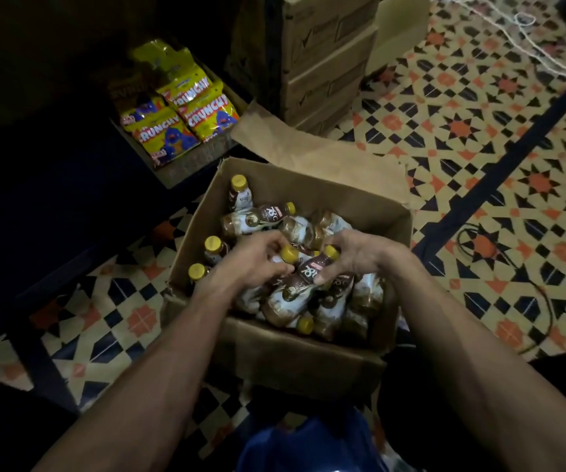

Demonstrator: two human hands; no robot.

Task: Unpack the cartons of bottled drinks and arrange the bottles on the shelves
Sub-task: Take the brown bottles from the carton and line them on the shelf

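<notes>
Fingers (pixel 326 272) of the right hand (pixel 356 253) curl round the neck of a brown-and-white drink bottle (pixel 292 294), just below its yellow cap (pixel 331 252), in this head-camera view. At the centre of the frame, the left hand (pixel 251 264) works close beside it. Its own fingers (pixel 276 267) are curled round a second bottle (pixel 290 254) that is mostly hidden under the palm.

Both hands reach into an open cardboard carton (pixel 274 356) on the patterned tile floor (pixel 479 137). Inside, the bottles lie jumbled across one another, while a few upright bottles (pixel 239 192) stand along the carton's left wall.

Each bottle looks small, full and stiff, so probably light enough for one hand. The glossy printed sleeves may be slick, and the loose heap is likely to shift as bottles come out. The narrow neck under the cap looks like a sure hold for lifting one out. A grip round the wider body would likely suit setting it upright. The carton's soft walls would give little support if it were dragged.

Yellow snack packets (pixel 179 114) fill a tray at upper left. Closed stacked cartons (pixel 326 63) rise at top centre, and a black cable (pixel 513 264) loops over the tiles at right. The left of the frame is too dark to make out any shelf.
</notes>
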